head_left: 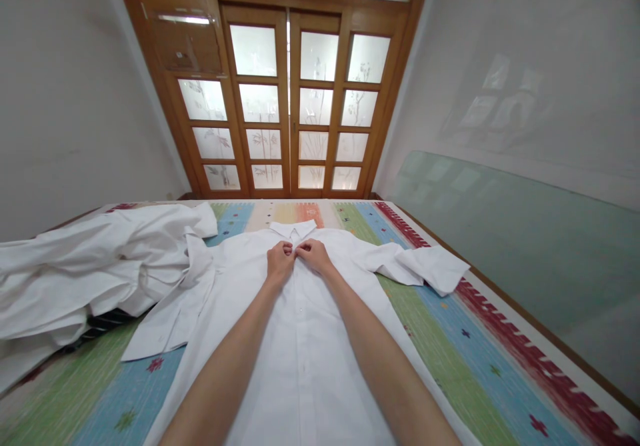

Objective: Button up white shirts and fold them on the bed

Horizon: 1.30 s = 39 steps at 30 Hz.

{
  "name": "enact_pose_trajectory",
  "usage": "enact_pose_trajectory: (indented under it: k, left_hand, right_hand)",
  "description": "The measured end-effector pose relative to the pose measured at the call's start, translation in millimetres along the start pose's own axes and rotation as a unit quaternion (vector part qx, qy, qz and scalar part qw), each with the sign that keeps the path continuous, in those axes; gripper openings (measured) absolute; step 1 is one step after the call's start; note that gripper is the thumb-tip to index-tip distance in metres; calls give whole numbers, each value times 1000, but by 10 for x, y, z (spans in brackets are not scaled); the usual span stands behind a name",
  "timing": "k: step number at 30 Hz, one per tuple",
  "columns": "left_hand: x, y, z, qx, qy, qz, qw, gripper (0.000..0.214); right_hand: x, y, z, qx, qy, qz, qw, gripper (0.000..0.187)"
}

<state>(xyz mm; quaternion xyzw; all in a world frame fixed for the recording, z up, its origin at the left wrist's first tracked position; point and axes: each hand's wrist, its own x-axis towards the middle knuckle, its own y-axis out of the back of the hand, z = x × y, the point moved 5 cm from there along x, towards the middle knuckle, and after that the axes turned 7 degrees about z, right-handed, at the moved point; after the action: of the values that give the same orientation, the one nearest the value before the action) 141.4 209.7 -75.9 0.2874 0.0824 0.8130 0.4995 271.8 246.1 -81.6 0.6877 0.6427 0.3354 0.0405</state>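
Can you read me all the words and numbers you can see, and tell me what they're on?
There are none that I can read.
White shirt: no readable label or brand.
Patterned cover: colored stripes and little shapes, no words that I can make out.
Glass door panes: plant pictures; any small writing beside them is too blurred to tell.

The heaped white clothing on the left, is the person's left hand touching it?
Apart. The head view shows the left hand at the front of the spread shirt, part of which lies between that hand and the heaped clothing.
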Motion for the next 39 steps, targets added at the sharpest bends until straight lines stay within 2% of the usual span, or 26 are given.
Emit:
enact_pose_trajectory:
  k: [9, 15, 20, 23, 27, 33, 39]
  left_hand:
    - [-10, 16, 18, 8, 6, 2, 1000, 14]
    - [4, 13, 13, -29, 5, 14, 999, 16]
    - [16, 17, 20, 5, 5, 17, 1000, 15]
    - [29, -4, 39, 49, -24, -7, 998, 13]
    - [35, -11, 52, 133, -91, -27, 986, 23]
    - [6, 67, 31, 206, -152, -55, 965, 24]
    - [-87, 132, 32, 238, -181, -106, 948, 28]
  right_hand:
    - [-3, -9, 1, -15, 1, 3, 1000, 11]
    - [-3, -17, -4, -39, 10, -4, 999, 10]
    - [-14, -20, -19, -81, 14, 0, 997, 10]
    - [-37, -12, -41, -107, 16, 0, 994, 11]
    - [-108, 11, -103, -173, 32, 0, 984, 15]
    - [-247, 7, -238, -305, 97, -41, 947, 27]
    - [-425, -14, -202, -319, 136, -96, 933, 44]
